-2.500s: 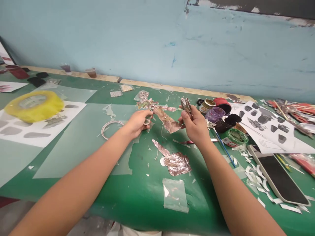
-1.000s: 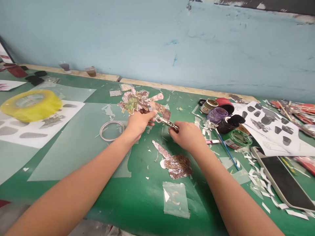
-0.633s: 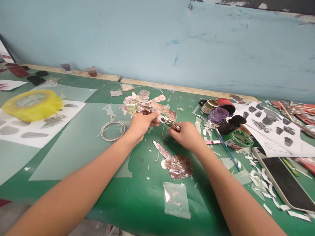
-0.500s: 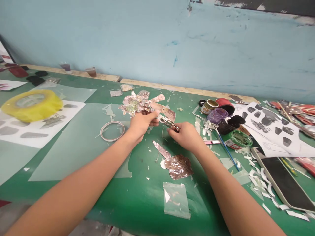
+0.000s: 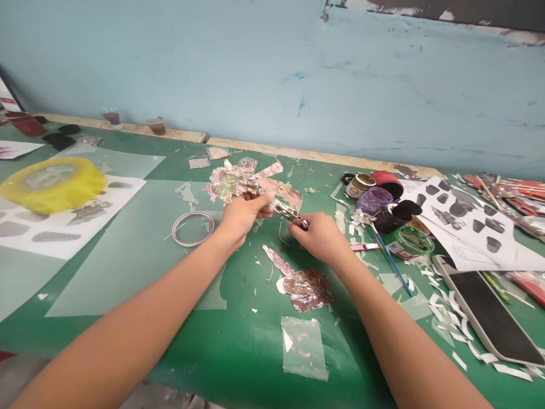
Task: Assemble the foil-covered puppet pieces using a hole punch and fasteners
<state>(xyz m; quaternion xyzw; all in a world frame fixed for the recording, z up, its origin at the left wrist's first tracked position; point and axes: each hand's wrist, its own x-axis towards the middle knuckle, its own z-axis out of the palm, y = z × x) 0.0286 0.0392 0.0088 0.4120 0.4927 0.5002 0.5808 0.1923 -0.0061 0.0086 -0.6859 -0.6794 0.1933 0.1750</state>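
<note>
Head view: left hand [image 5: 242, 213] is raised just off the bench [image 5: 238, 341], fingers pinched on a foil cut-out cluster [image 5: 230, 183] that fans out toward 11 o'clock from the knuckles. Right hand [image 5: 321, 236] has its fingers clenched round the handles of a metal pliers-type tool [image 5: 288, 212]. The tool's nose points to 10 o'clock and meets the cluster's pinkish foil strip [image 5: 287, 194] right beside the left thumb. Can't tell whether the nose is fully closed on the foil, it's too small. Judgement: the step in hand is a punch or crimp at the edge of that strip, tool positioned and bite in progress or about to be made. The next move calls for the left pinch to hold the foil flat and steady, a square squeeze, and the thumb kept out of the nose. The foil is thin and would tear if twisted. Around them: tape ring [image 5: 193, 228] at 9 o'clock of the left hand, yellow tape roll [image 5: 53, 183] further out at 9. Loose foil scraps [image 5: 307, 288] lie at 6 o'clock of the right hand, a clear plastic bag [image 5: 303, 346] beyond them. Paint jars [image 5: 374, 199] sit at 2 o'clock, a blue brush [image 5: 389, 255] at 3, a phone [image 5: 489, 315] at 4, near the bench edge.
</note>
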